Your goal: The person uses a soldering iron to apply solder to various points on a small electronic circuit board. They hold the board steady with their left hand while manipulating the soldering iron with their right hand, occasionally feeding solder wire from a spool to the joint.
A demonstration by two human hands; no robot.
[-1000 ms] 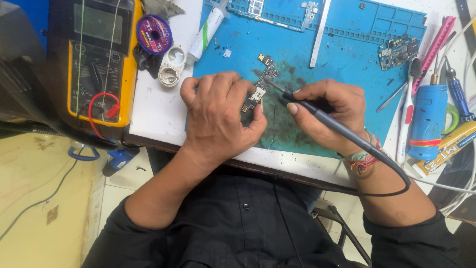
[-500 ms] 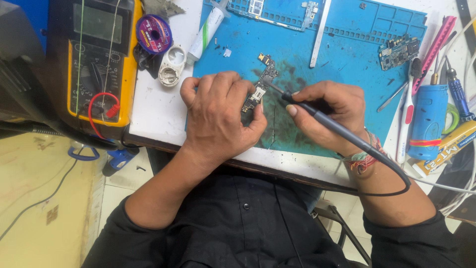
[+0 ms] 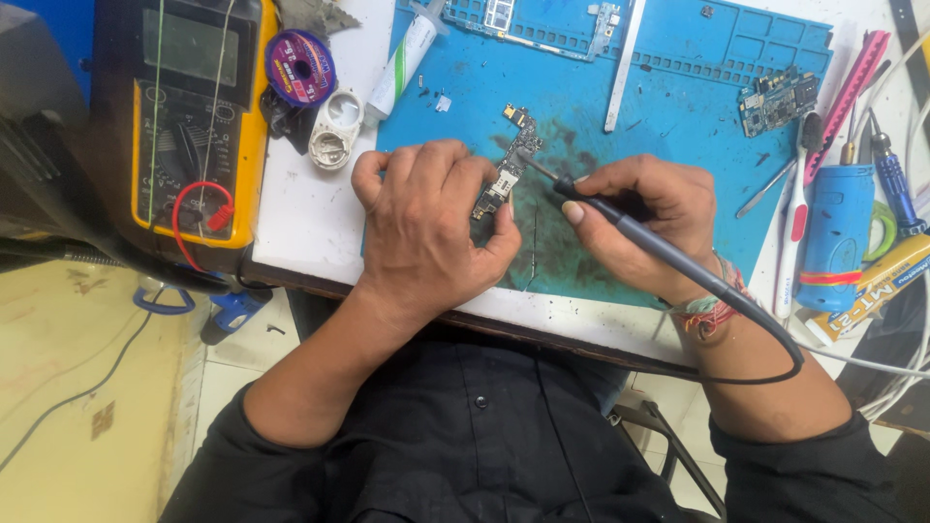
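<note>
A small narrow circuit board (image 3: 511,163) lies on the blue work mat (image 3: 678,116). My left hand (image 3: 431,228) pinches its near end between thumb and fingers. In my right hand (image 3: 644,218) I grip a dark soldering iron (image 3: 630,228) like a pen. Its tip touches the board's right edge beside my left fingers. The iron's black cable (image 3: 765,329) loops past my right wrist, which wears thread bracelets. A thin wire strand (image 3: 534,247) lies on the mat between my hands.
A yellow multimeter (image 3: 194,107) stands at the left, next to a purple solder spool (image 3: 300,66), a white round case (image 3: 335,136) and a syringe tube (image 3: 405,58). More circuit boards (image 3: 775,97), tweezers, screwdrivers and a blue cylinder (image 3: 833,237) crowd the right side.
</note>
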